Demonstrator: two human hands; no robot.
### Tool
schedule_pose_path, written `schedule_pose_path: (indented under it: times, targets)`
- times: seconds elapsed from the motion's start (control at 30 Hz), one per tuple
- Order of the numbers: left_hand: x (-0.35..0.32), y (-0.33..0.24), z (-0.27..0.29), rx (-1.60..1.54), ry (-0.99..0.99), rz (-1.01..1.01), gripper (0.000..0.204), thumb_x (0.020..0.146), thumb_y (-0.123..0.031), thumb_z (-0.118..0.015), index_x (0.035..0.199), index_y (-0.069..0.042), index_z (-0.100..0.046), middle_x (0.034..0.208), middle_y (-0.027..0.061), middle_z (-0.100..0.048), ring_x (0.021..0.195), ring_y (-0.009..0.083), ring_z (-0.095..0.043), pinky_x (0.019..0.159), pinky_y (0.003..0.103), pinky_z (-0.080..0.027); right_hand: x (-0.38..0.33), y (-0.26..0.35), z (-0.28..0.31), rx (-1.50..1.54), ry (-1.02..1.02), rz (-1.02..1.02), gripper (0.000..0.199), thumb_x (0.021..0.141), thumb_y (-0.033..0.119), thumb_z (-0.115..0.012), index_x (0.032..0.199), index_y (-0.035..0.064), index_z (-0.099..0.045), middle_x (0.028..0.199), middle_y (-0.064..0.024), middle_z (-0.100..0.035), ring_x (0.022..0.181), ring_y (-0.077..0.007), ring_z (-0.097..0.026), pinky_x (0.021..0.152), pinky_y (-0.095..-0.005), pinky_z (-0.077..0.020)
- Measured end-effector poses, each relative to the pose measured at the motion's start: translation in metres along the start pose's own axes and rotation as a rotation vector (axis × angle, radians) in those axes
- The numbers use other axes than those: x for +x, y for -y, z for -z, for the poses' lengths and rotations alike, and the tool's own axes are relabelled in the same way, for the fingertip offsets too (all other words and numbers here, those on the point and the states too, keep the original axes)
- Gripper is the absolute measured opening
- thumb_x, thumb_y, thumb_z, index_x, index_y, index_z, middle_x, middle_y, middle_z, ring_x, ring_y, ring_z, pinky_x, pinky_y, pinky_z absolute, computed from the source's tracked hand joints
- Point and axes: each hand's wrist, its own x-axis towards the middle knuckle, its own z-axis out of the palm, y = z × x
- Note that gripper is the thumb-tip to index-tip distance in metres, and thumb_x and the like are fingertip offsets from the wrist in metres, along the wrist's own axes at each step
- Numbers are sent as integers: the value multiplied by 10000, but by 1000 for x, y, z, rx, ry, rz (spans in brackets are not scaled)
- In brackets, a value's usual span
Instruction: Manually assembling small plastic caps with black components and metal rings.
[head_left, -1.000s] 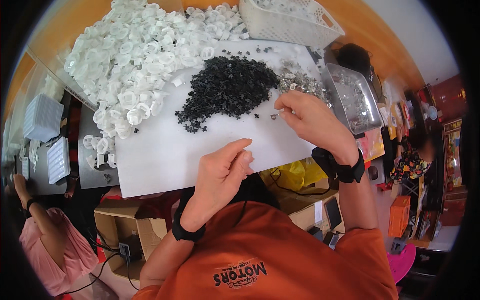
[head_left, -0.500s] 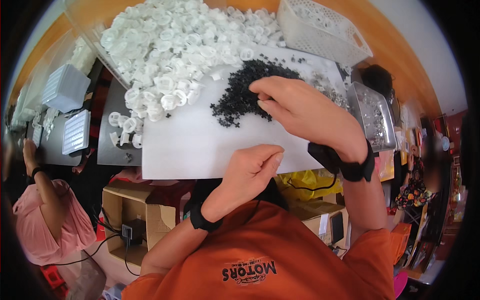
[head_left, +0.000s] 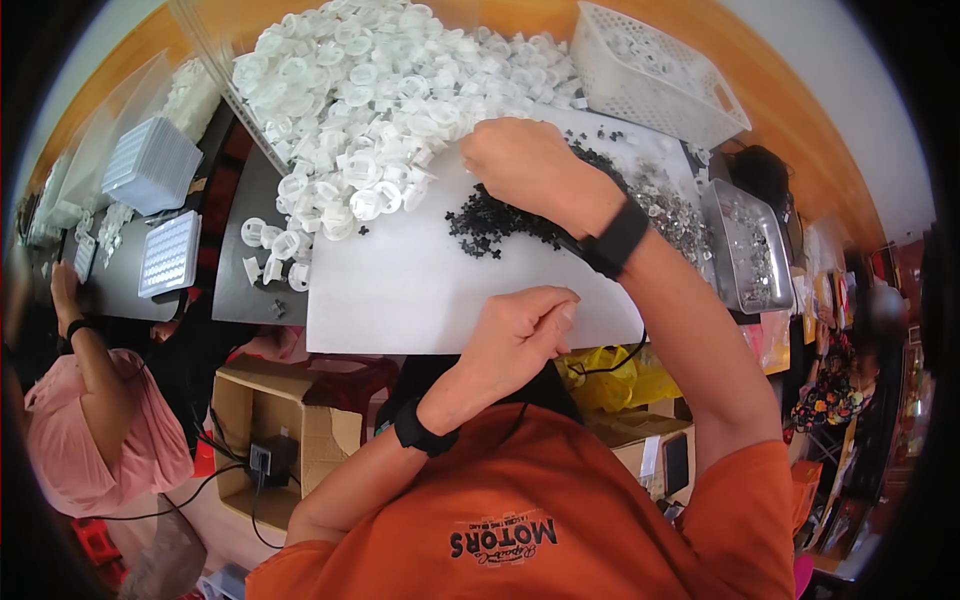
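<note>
- Reaching over the black bits point(head_left: 500, 225), the right hand point(head_left: 535, 165) hides its fingertips; whether it grips anything cannot be told.
- The left hand point(head_left: 520, 335) is loosely curled over the white sheet point(head_left: 400, 290), its pinch hidden.
- White rings point(head_left: 380, 90) are heaped just beyond the right hand, a basket point(head_left: 655, 75) to their right.

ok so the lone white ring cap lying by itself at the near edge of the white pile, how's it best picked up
Probably by its outer rim, pinched across with thumb and forefinger from straight above. The white ring cap lies flat on the dark tray, slightly apart from its neighbours, so there is finger room. The left hand is nearer; the right hand is over the black pieces.
</note>
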Motion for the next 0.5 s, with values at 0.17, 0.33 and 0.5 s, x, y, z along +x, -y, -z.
schedule_pose_path:
  times: [0.17,0.33,0.5]
  targets:
    - [3,-5,10,-436,-118,148,515,994,-370,-378,1179,95,-503,849,151,-627,662,188,-642,565,270,-516,-66,-1,16,400,-342,67,127,819,144,-548,778,76,-647,764,-114,-598,702,-332,-601,566,-445,-463]
    - [7,-6,18,-605,-86,175,450,997,-379,-368,1022,42,-526,798,130,-592,595,186,-615,501,273,-496,-131,12,8,391,-356,115,188,771,88,-596,956,94,-631,767,-58,-540,655,-248,-592,505,-339,-467]
    - [7,-6,19,-614,-79,145,344,979,-285,-435,1090,25,-537,808,125,-600,603,186,-618,503,266,-494,-148,17,-7,509,-471,61,271,761,27,-608,1030,53,-615,816,-59,-569,682,-234,-597,554,-311,-494]
